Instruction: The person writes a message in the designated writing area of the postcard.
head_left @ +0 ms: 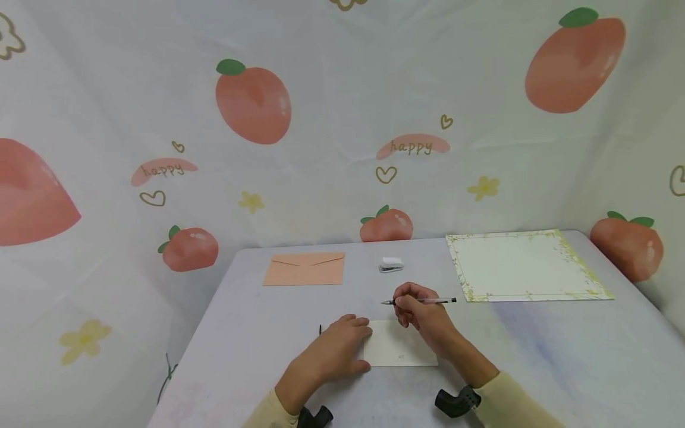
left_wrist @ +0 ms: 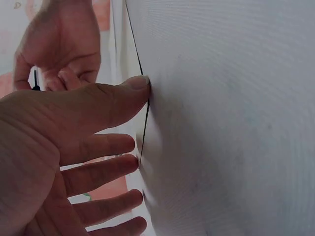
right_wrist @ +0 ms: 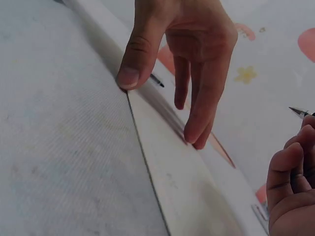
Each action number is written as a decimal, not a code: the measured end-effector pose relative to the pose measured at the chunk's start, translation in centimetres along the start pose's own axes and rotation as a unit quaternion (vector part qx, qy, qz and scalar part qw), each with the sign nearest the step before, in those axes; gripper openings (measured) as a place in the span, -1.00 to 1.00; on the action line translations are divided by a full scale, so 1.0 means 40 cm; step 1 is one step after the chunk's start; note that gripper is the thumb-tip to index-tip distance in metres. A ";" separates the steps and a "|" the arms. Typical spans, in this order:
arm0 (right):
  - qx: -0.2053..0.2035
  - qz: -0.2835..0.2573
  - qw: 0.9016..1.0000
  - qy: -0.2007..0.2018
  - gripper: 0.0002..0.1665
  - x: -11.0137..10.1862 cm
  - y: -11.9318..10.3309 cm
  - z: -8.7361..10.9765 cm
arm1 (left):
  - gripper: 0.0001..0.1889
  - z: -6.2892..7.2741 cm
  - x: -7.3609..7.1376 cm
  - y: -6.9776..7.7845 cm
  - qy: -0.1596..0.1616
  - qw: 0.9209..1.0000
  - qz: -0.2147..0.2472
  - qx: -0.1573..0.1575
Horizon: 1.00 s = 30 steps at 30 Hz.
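Note:
My left hand (head_left: 345, 345) rests on the left part of a cream card (head_left: 393, 348), thumb at its near edge and fingers extended across it. A tiny mark shows near the card's lower middle. Above the card's far right side, my right hand (head_left: 423, 315) pinches a clear pen (head_left: 436, 301) with a dark end, its metal tip pointing left and off the paper. In the right wrist view the same pen tip (right_wrist: 297, 111) sticks out past the curled fingers. Just left of my left hand pokes a thin black object (head_left: 320, 329), mostly hidden.
An orange-pink envelope (head_left: 304, 273) lies at the back left of the pale-covered table (head_left: 241, 345). A small white stapler (head_left: 391, 265) stands at the back middle. At the back right lies a large sheet with a floral border (head_left: 527, 267). A fruit-printed curtain (head_left: 321, 196) hangs behind.

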State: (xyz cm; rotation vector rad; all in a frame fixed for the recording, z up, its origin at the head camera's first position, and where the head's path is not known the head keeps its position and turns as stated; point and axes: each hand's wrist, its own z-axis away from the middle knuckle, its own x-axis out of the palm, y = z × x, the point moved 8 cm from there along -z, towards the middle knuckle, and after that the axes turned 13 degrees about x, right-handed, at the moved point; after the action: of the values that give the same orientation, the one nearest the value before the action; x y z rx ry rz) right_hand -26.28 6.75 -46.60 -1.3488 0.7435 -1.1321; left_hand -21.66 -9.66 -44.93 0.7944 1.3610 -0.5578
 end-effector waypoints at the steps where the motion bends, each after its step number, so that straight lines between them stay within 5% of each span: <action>1: 0.004 -0.001 1.000 0.003 -0.90 -0.001 0.007 -0.003 | -0.40 0.000 0.002 0.000 -0.001 1.000 -0.001 -0.002; 13: 0.006 0.091 0.995 0.029 -0.77 0.002 0.060 -0.036 | -0.45 -0.008 0.007 0.000 0.019 1.000 -0.009 0.007; 23: -0.013 0.153 0.987 0.043 -0.84 0.013 0.060 -0.034 | -0.49 -0.007 0.014 -0.003 0.012 1.000 0.005 -0.001; 30: -0.061 0.231 0.968 0.077 -0.89 0.008 0.049 -0.027 | -0.48 -0.012 0.030 -0.014 0.031 0.999 0.019 0.009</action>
State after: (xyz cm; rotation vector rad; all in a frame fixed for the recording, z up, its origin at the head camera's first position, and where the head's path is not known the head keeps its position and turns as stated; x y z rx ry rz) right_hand -26.81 5.80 -48.61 -1.1129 1.1878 -0.8303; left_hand -22.19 -9.53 -46.21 0.8564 1.3968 -0.5210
